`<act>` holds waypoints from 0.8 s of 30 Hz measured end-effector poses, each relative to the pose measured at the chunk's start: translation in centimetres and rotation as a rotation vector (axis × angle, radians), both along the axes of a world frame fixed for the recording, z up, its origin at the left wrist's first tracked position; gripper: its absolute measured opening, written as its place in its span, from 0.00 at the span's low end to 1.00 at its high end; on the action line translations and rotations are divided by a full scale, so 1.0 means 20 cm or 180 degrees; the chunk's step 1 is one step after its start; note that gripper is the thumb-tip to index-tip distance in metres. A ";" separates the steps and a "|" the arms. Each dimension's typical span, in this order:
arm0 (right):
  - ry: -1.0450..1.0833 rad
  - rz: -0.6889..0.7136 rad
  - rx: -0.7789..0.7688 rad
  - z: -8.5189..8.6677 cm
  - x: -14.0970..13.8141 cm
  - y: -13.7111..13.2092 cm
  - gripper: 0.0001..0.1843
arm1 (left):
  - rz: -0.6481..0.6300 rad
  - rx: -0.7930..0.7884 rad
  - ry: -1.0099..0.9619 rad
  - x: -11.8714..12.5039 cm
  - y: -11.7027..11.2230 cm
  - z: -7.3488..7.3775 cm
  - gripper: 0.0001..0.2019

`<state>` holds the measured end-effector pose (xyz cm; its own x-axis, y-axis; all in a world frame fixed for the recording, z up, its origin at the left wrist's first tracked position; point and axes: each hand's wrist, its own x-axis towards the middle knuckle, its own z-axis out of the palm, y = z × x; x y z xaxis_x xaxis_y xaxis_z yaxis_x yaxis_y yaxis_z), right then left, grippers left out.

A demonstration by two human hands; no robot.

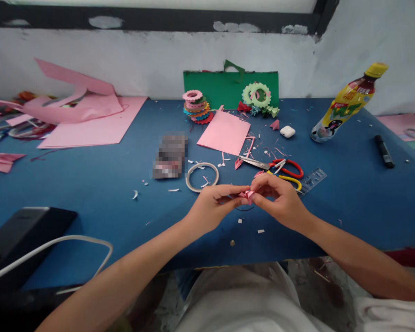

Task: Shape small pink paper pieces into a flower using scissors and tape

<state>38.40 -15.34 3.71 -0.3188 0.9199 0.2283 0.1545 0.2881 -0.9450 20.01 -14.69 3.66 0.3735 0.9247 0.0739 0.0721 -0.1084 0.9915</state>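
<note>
Between my two hands is a small folded pink paper piece point(248, 195), held just above the blue table. My left hand point(212, 205) pinches its left side between thumb and fingers. On the other side my right hand point(280, 200) grips it, with fingers curled over the top and the thumb below. Part of the paper is covered by the fingertips. Just behind my right hand lie scissors with red and yellow handles point(290, 168), blades pointing left. A roll of tape point(202, 177) rests beyond my left hand. A square pink sheet point(224, 132) lies farther back.
A tilted-looking drink bottle point(346, 108) and a black marker point(384, 151) are at right. Stacked scalloped paper rings point(195, 108) stand near a green board point(214, 87). Large pink sheets point(90, 129) lie at left, a black box-like device point(31, 230) nearer. Paper scraps litter the blue table point(124, 221).
</note>
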 end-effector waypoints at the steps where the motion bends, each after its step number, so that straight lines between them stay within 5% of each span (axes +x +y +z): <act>1: -0.0057 -0.0029 0.0059 0.00 0.00 0.00 0.04 | -0.0030 0.0144 0.0102 0.00 0.00 0.00 0.12; 11: -0.0275 -0.0089 0.0283 -0.03 -0.02 0.00 0.02 | -0.0106 0.1368 0.0864 -0.03 0.00 -0.02 0.12; 24: -0.0326 -0.0227 0.0308 -0.12 -0.05 0.02 0.04 | 0.0191 0.2007 0.1215 -0.03 -0.02 -0.06 0.13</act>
<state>37.30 -14.96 1.39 -0.2797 0.9163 0.2866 0.2718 0.3619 -0.8917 19.49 -15.06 2.56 0.4296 0.7693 0.4730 0.4233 -0.6342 0.6470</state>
